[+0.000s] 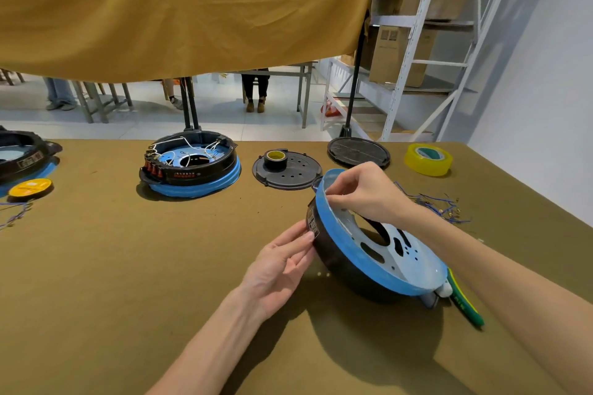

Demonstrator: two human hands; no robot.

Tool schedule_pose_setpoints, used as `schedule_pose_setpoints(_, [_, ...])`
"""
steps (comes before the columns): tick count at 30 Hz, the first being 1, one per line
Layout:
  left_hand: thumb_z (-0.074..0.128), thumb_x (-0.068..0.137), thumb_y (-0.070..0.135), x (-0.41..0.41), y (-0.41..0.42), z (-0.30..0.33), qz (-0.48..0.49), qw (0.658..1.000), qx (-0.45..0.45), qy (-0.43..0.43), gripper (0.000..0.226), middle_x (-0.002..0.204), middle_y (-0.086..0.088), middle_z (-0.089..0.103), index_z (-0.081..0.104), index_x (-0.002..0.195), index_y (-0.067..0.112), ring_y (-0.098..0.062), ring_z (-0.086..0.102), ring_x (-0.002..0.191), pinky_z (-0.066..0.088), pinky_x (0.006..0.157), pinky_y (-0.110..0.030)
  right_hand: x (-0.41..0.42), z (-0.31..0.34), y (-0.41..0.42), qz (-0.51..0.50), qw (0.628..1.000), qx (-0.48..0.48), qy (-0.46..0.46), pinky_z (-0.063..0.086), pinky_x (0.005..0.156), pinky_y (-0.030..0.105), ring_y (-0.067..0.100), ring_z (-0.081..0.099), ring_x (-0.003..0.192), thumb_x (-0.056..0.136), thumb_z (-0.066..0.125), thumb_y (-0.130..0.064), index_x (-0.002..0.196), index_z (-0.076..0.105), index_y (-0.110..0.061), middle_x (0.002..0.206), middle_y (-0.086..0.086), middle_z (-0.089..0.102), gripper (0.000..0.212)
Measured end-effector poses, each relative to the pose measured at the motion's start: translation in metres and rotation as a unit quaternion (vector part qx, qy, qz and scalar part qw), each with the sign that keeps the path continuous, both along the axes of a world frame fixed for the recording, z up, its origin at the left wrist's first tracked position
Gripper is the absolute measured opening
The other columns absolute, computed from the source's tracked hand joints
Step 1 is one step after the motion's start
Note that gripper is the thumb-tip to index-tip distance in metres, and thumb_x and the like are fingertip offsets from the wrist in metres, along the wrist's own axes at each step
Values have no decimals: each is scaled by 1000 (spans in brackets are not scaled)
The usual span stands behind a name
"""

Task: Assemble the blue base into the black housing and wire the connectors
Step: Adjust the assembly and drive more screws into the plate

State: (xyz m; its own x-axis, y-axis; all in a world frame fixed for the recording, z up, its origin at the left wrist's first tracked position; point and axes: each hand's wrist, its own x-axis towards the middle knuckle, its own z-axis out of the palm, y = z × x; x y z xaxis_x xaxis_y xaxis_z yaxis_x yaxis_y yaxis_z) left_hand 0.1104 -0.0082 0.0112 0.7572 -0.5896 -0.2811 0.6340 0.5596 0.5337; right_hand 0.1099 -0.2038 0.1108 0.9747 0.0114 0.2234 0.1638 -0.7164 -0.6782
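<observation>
A black housing (340,261) with the blue base (398,258) set in it stands tilted on its edge at the table's middle right, its blue side facing me. My left hand (282,261) touches the housing's labelled left wall with straight fingers. My right hand (362,192) grips the upper blue rim, fingers curled over it. A bundle of blue wires with small connectors (439,207) lies on the cloth behind my right forearm.
A wired housing on a blue base (192,167) sits at the back centre. Beside it lie a black perforated disc (288,171) with a black tape roll (276,159), a black lid (357,152) and yellow tape (428,159). A green-handled tool (465,305) lies right; another unit (22,160) far left.
</observation>
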Motion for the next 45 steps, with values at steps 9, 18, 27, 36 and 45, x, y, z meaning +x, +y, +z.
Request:
schedule_pose_setpoints(9, [78,73,-7,-19,-13,9,54,996,-1,-63,49,121,-20,73,72,120,4,-30,73,112,63,80,-31,-20,6,-3,-1,999,46,-7,62,70,26,20,73,82,92,74,-9,98,78,-13,89,3,77,8])
schedule_pose_setpoints(18, [77,84,7,-30,-22,24,146,950,60,-268,47,123,-3,75,69,130,15,-14,69,118,58,89,-22,-33,23,-15,-3,987,160,3,60,69,23,13,74,78,90,75,-7,86,80,-19,86,3,79,13])
schedule_pose_setpoints(27, [74,88,5,-27,-25,27,182,930,69,-312,46,126,-4,74,68,133,16,-18,67,123,57,97,-32,-32,26,-19,-3,989,147,2,62,82,34,23,75,94,96,69,-10,106,78,-14,97,3,79,13])
schedule_pose_setpoints(36, [71,90,1,-23,-22,29,164,929,75,-323,46,127,-5,73,66,134,13,-19,66,124,56,99,-31,-32,33,-21,40,992,118,30,61,86,42,28,73,98,98,66,-9,106,72,-9,99,10,77,10])
schedule_pose_setpoints(45, [71,87,2,-18,-16,34,155,931,82,-320,45,124,-5,74,69,130,15,-17,68,120,56,93,-23,-25,41,-22,69,989,127,27,60,71,22,19,76,90,94,70,-10,103,78,-20,96,0,80,15])
